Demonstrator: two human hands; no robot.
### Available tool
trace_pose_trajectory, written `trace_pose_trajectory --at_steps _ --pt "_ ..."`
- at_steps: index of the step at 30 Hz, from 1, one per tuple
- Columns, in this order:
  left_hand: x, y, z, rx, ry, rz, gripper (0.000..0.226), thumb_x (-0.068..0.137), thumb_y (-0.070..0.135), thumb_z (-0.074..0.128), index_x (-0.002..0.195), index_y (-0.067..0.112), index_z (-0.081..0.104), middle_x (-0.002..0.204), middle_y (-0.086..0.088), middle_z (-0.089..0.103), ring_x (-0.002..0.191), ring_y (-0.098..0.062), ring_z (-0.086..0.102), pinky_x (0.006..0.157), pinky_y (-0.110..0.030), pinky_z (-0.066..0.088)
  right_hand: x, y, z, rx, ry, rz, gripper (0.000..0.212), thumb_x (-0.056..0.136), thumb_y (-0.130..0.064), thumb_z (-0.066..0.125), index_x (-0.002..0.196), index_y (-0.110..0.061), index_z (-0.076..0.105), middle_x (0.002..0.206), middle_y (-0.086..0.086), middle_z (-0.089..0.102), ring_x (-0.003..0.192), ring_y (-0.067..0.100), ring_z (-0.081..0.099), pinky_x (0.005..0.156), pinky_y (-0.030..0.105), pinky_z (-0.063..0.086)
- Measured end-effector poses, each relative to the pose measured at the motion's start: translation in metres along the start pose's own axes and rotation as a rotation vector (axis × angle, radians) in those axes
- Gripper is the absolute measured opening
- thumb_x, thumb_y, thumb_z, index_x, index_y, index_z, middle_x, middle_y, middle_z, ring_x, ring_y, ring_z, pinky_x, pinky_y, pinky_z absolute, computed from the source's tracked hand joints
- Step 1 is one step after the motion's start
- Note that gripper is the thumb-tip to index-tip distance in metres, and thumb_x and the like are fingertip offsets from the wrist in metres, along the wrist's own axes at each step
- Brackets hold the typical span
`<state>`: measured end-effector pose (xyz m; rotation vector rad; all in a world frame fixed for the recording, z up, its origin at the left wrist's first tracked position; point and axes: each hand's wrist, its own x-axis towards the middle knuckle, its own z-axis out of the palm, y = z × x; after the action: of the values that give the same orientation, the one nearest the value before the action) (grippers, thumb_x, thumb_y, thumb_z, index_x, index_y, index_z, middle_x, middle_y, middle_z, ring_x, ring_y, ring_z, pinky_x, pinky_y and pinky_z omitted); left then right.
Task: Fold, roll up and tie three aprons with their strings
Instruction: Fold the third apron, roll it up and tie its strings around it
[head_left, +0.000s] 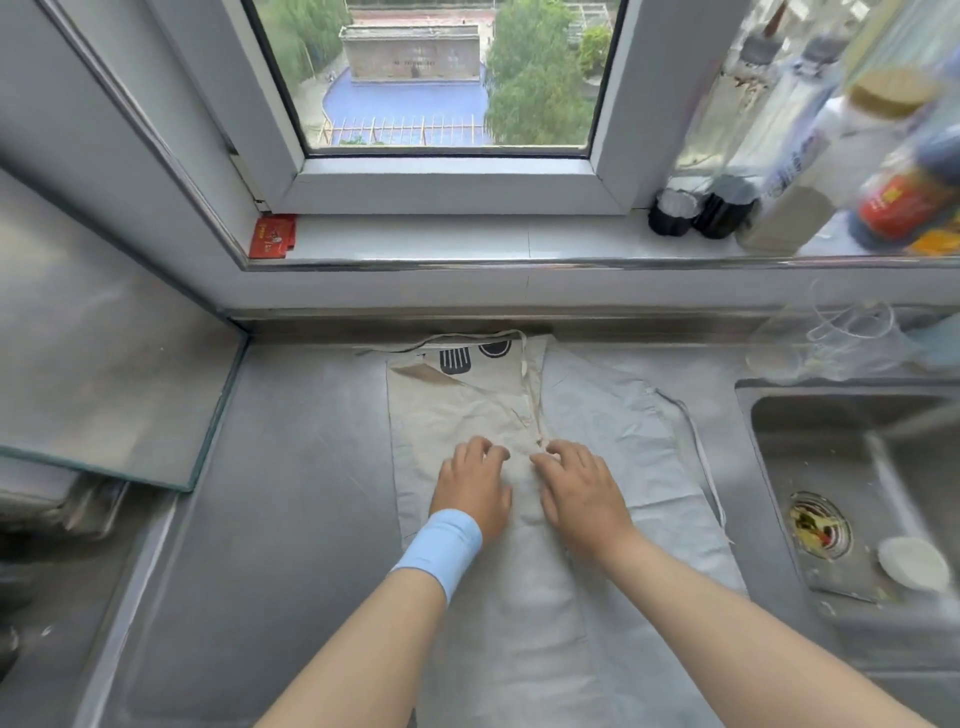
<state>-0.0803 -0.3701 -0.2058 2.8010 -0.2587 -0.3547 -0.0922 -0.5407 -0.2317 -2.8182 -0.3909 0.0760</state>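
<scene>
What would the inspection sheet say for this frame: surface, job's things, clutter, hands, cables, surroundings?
Surface: steel counter, dull and scuffed.
Job's things: apron spread flat, beige and printed at left, pale at right; string trailing along its right edge.
Clutter: red packet, black jars and bottles on the sill; glass sheet at left; food scraps in the sink.
Hands: left hand and right hand rest bent fingers on the apron; a pinch cannot be told.
Cables: nothing seen.
Surroundings: window overlooking trees and a building.
</scene>
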Motion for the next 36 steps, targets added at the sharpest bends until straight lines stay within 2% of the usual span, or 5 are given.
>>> trace_pose_trajectory --at_steps 15,24,29,33,36 --pt "-0.076 0.136 0.065 0.083 -0.245 -0.007 0.051 0.086 0.044 0.053 0.133 0.031 0.040 0.142 -0.001 0.031 0.129 -0.027 0.030 0.092 -0.038 0.045 -0.137 0.088 -0.051 0.200 -0.218 0.758 0.067 0.084 -0.032 0.063 0.143 -0.020 0.034 0.143 0.009 0.026 0.135 0.030 0.024 0.102 0.048 0.040" --pt "-0.078 0.139 0.065 0.088 -0.365 -0.034 0.066 0.085 0.056 0.053 0.143 0.034 0.032 0.154 -0.001 0.018 0.139 -0.030 0.017 0.111 -0.041 0.029 -0.143 0.096 -0.071 0.304 -0.261 0.842 0.045 0.079 -0.033 0.062 0.118 -0.013 0.050 0.112 0.006 0.062 0.100 0.031 0.063 0.074 0.031 0.045" --pt "-0.069 0.143 0.032 -0.495 -0.221 -0.158 0.054 0.078 0.059 0.061 0.126 0.032 0.057 0.137 -0.005 0.045 0.129 -0.024 0.044 0.110 -0.037 0.035 -0.123 0.073 -0.102 0.578 -0.269 0.626 0.019 0.074 -0.031 0.068 0.068 -0.020 0.055 0.071 -0.004 0.058 0.068 0.017 0.056 0.061 0.028 0.043" --pt "-0.073 0.134 -0.021 -1.168 -0.338 -0.442 0.052 0.086 0.059 0.057 0.122 0.021 0.055 0.112 -0.007 0.051 0.091 -0.024 0.056 0.074 -0.050 0.057 -0.102 0.032 -0.126 0.747 -0.347 0.410 0.022 0.080 -0.030 0.075 0.072 -0.019 0.058 0.070 -0.006 0.055 0.063 0.009 0.053 0.057 0.023 0.039" --pt "-0.081 0.105 -0.049 -1.229 -0.490 -0.524 0.066 0.079 0.069 0.058 0.121 0.019 0.058 0.112 -0.014 0.060 0.091 -0.033 0.063 0.065 -0.049 0.057 -0.087 -0.002 -0.130 0.785 -0.490 0.240 0.010 0.084 -0.024 0.073 0.077 -0.024 0.065 0.075 -0.007 0.063 0.070 0.007 0.062 0.060 0.022 0.050"
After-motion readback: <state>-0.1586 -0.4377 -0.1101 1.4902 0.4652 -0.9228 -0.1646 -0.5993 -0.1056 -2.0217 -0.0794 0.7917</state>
